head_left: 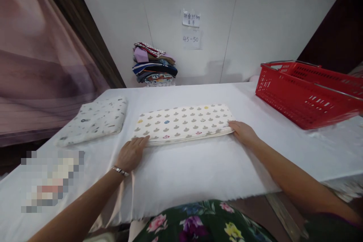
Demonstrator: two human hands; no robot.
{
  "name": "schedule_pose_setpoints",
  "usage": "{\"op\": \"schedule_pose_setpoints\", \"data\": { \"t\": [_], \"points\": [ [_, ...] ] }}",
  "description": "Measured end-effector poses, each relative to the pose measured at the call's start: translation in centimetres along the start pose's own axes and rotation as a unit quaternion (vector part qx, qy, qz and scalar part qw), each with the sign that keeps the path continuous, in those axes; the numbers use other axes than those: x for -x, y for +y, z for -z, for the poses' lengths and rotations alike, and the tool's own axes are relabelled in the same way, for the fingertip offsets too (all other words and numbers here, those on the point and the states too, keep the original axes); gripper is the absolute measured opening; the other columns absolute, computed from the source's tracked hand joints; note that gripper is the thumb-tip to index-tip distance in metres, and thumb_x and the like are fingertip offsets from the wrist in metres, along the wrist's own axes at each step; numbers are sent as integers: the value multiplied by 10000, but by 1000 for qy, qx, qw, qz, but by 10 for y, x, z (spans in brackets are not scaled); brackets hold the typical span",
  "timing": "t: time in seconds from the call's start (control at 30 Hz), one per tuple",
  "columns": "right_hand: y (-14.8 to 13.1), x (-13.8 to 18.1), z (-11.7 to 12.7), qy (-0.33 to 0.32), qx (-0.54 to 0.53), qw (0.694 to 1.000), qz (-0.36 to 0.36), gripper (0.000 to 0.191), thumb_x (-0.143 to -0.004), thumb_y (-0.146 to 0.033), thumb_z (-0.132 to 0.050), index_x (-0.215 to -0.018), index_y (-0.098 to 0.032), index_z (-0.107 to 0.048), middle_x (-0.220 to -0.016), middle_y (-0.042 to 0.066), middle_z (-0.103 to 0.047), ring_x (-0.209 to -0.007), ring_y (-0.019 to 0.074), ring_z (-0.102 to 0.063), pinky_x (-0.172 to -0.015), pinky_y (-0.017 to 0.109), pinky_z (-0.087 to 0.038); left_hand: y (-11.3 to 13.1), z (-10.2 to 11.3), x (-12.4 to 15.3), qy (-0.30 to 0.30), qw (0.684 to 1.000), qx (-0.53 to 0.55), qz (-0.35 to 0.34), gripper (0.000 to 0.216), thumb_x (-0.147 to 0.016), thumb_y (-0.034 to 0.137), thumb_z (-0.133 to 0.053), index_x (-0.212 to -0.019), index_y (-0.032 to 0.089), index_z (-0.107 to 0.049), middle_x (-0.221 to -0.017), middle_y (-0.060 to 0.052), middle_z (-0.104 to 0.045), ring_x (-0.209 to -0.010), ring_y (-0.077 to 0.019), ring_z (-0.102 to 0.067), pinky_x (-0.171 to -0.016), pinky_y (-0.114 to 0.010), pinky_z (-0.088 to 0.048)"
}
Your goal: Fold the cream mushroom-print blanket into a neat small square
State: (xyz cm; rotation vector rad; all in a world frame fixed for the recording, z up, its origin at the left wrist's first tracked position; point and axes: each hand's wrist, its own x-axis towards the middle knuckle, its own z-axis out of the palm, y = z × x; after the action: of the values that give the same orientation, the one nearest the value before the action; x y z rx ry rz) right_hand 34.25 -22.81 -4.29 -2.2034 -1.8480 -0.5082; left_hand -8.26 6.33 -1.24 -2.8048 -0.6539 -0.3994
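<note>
White-covered table [195,170] before pale wall [261,19], both hands [131,155] [244,133] touching folded cloth [184,123], grip unclear

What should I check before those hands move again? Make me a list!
1. Left hand touching the duck-like print cloth: ok, at its near left corner.
2. Right hand touching it too: ok, at the near right corner.
3. Thumbs tucked under the layers: cannot tell, they're hidden.
4. Layers stacked flat: ok, they look fairly even along the near edge.
5. Other folded cloth out of the way: ok, apart on the left.
6. Red basket empty inside: cannot tell, its wall hides the bottom.
</note>
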Motion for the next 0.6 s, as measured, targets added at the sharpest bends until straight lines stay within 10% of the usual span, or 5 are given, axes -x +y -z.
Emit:
{"op": "schedule_pose_setpoints", "data": {
  "t": [0.6],
  "points": [
    [-60, -24, 9, 5, 19, 996, 92, 474, -789, -44, -389, -1230, -177, -501, -1154, 106, -576, -1042, 232, -494, -894, 391, -329, 51, 5, -28, 28, 997, 42, -57, 468, -790, 71, -386, -1230, 192, -487, -1223, -102, -558, -1100, -244, -500, -914, -422, -361]
  ]
}}
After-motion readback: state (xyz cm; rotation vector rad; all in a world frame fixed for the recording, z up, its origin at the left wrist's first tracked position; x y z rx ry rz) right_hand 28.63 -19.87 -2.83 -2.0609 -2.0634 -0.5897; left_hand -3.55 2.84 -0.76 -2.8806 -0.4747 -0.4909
